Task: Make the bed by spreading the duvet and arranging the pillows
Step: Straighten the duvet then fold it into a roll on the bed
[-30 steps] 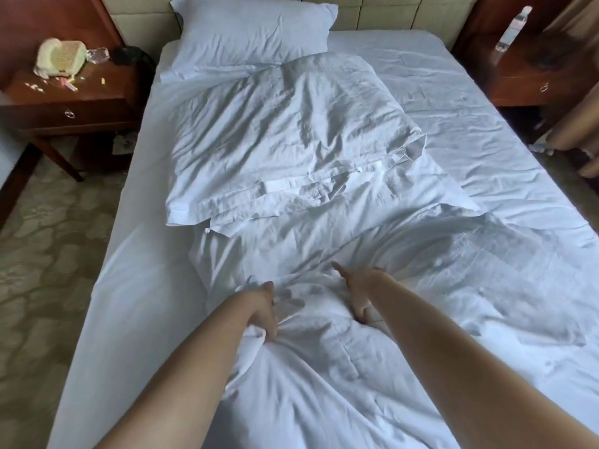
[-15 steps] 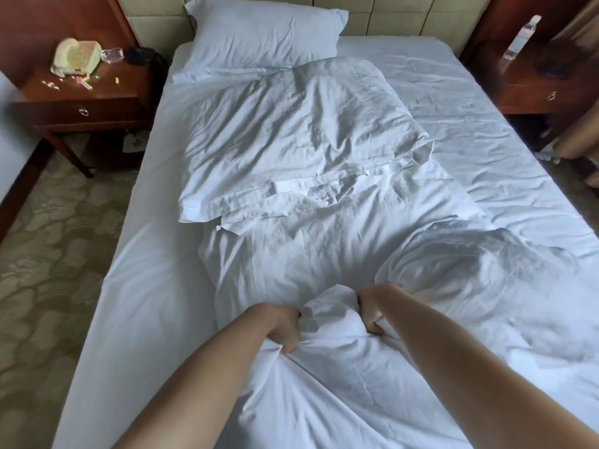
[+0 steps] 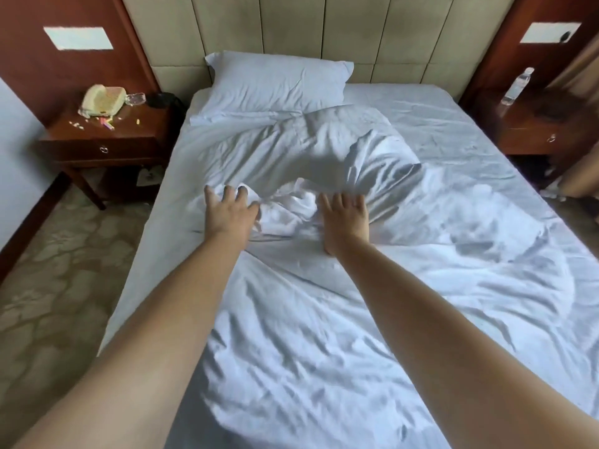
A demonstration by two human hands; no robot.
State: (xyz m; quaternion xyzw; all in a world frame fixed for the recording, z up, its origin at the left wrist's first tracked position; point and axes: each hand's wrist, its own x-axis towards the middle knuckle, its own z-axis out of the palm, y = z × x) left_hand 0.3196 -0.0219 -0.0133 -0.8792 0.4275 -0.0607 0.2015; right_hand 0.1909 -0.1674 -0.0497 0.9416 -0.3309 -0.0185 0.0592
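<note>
- Reaching across the bed, your left hand lies flat and released on the bunched duvet.
- Your right hand, also released, rests beside it; pushing further risks burying the pillow at the headboard.

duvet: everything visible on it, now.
The duvet is white, wrinkled, soft-looking cloth, covering most of the bed's near and middle part. Its far edge is bunched in a crumpled heap short of the pillow. The left hand and right hand lie on that heap, fingers spread.
</note>
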